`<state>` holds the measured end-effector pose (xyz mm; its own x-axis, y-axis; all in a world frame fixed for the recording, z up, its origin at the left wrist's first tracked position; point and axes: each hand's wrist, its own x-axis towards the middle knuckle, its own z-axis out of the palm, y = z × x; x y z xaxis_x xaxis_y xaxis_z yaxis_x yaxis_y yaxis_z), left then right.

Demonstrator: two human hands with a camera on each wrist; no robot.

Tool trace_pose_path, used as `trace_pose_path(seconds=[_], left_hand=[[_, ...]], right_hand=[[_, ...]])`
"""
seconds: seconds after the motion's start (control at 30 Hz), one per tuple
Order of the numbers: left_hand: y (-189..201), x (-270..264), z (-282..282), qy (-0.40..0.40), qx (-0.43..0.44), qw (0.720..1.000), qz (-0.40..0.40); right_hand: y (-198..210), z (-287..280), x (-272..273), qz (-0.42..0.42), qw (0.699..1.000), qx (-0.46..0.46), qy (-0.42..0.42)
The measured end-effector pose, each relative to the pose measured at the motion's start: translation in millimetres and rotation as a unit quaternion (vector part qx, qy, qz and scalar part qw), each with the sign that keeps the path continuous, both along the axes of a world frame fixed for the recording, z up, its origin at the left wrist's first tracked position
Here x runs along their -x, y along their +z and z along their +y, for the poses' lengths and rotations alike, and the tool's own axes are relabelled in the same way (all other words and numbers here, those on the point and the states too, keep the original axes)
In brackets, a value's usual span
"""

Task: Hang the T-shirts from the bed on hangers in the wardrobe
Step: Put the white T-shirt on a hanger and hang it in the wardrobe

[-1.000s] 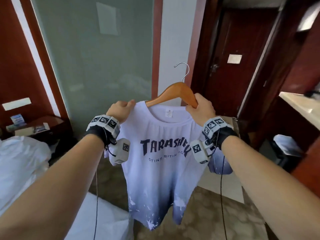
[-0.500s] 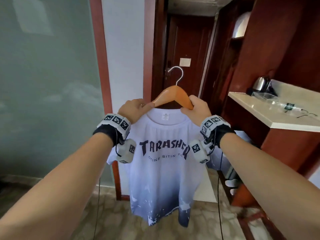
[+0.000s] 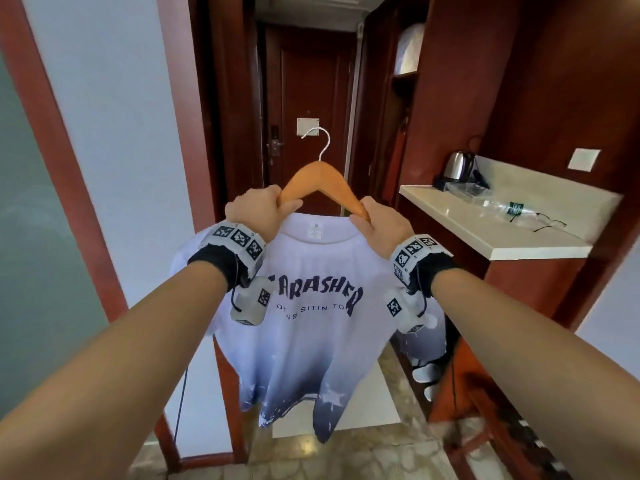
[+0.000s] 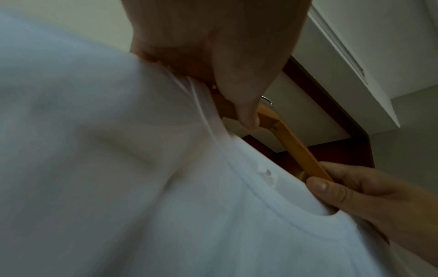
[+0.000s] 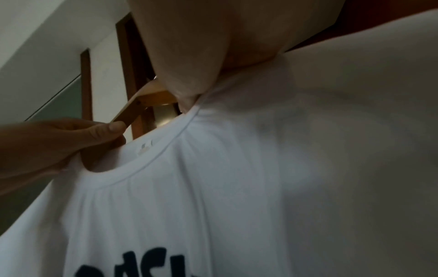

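Observation:
A white T-shirt with dark lettering and a grey-blue faded hem hangs on a wooden hanger with a metal hook, held up at chest height. My left hand grips the hanger's left arm at the collar. My right hand grips the right arm. The left wrist view shows my left hand pinching the hanger above the T-shirt; the right wrist view shows my right hand on the hanger by the T-shirt collar.
A dark wooden door stands straight ahead down a short passage. On the right, a red-brown cabinet with an open upper compartment and a white counter carrying a kettle, a plastic bottle and glasses. A frosted glass wall is left.
The view has swung right, away from the bed and glass wall, toward the door and counter. Both hands still hold the hanger with the shirt; the left hand shifted from the shoulder onto the hanger arm.

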<state>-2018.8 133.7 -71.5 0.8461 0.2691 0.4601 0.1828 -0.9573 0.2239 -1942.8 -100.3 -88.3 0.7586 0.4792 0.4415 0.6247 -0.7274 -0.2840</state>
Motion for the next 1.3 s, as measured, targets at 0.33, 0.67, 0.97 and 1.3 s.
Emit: trace_pose_path(seconds=[0.33, 0.67, 0.97, 1.3], left_hand=[[16, -191, -40, -0.040, 0.079, 0.996, -0.023], [15, -379, -29, -0.086, 0.102, 0.990, -0.051], [21, -584, 49, -0.089, 0.014, 0.996, 0.001], [26, -799, 114, -0.116, -0.007, 0.993, 0.022]], right_hand=[[34, -39, -189, 0.038, 0.999, -0.027, 0.017], [45, -8, -381, 0.040, 0.998, -0.037, 0.005], [47, 48, -584, 0.005, 0.998, 0.055, -0.009], [52, 110, -791, 0.005, 0.997, 0.068, -0.020]])
